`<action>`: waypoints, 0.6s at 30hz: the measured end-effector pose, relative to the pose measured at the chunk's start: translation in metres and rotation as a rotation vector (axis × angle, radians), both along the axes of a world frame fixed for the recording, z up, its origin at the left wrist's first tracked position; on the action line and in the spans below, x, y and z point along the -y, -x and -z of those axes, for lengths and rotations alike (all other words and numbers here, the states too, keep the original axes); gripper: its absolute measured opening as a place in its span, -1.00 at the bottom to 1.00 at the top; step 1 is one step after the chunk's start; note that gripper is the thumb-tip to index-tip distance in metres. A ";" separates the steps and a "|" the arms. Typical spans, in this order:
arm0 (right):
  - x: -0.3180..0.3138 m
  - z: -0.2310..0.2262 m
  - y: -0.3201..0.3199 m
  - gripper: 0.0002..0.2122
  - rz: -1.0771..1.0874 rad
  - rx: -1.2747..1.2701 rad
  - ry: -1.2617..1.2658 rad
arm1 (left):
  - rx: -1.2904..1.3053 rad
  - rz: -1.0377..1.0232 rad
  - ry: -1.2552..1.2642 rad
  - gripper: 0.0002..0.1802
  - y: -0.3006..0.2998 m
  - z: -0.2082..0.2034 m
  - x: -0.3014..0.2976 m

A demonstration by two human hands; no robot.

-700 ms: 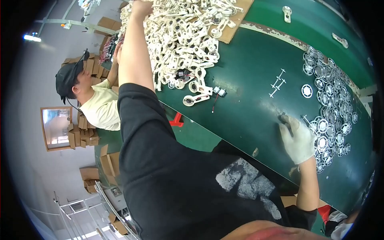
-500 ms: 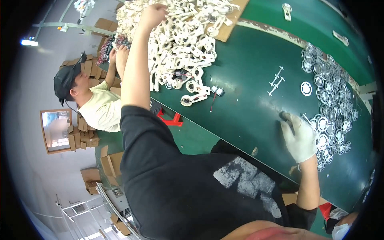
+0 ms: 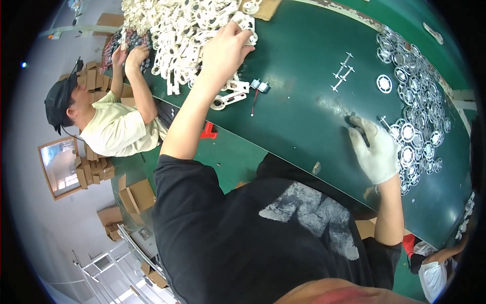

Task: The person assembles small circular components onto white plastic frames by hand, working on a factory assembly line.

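My left hand [image 3: 228,50], bare, is at the right edge of a heap of white plastic parts [image 3: 187,25]. Its fingers pinch a white plastic arm-shaped part [image 3: 247,23], partly covered by the hand. In a white glove, my right hand [image 3: 375,149] rests on the green table beside a pile of silver wheel-like discs [image 3: 417,96]. Its fingers are curled, with a small dark piece [image 3: 350,117] at the fingertips, too small to name. A metal axle-like rod [image 3: 383,121] shows just beyond that hand.
On the green table [image 3: 304,101] lie several metal axle-like pieces [image 3: 342,72], a single silver disc [image 3: 384,84] and a small motor with wires [image 3: 260,85]. A co-worker in a pale shirt [image 3: 119,126] handles parts at the left. Another person [image 3: 435,273] is at the lower right.
My left hand has come back from deep over the white heap to its near right edge, with a white part at its fingers. My right hand stays in place. The view has shifted.
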State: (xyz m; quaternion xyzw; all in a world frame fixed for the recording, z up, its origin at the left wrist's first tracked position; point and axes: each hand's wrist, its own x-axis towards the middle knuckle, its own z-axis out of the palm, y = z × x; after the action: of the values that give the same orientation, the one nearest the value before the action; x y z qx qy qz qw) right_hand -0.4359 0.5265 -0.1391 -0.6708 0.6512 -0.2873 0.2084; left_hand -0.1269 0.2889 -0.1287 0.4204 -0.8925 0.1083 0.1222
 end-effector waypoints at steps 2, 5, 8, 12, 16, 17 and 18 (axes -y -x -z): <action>0.000 0.004 0.002 -0.79 -0.017 -0.010 0.035 | -0.104 -0.056 -0.071 -0.68 0.006 -0.006 -0.004; 0.001 -0.003 0.004 -0.75 -0.038 0.053 -0.109 | -0.302 -0.011 -0.114 -0.70 0.024 -0.022 -0.013; 0.008 -0.011 0.006 -0.64 -0.119 0.503 -0.330 | -0.373 0.241 -0.122 -0.65 0.065 -0.041 -0.051; 0.000 0.009 0.008 -0.48 -0.107 1.424 -0.360 | -0.451 0.768 -0.159 -0.54 0.132 -0.025 -0.105; 0.006 0.006 0.023 -0.58 0.280 1.455 -0.056 | -0.502 0.779 -0.286 -0.37 0.175 -0.004 -0.125; 0.010 0.002 0.027 -0.62 0.357 1.387 0.036 | -0.533 0.800 -0.283 -0.38 0.181 -0.002 -0.116; 0.014 -0.001 0.032 -0.65 0.443 1.315 0.134 | -0.565 0.833 -0.284 -0.38 0.187 0.003 -0.105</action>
State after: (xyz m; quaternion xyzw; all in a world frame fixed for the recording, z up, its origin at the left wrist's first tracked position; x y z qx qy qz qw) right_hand -0.4683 0.5126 -0.1378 -0.2203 0.4924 -0.7091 0.4540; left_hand -0.3141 0.3936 -0.1313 0.0550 -0.9223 -0.1892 0.3325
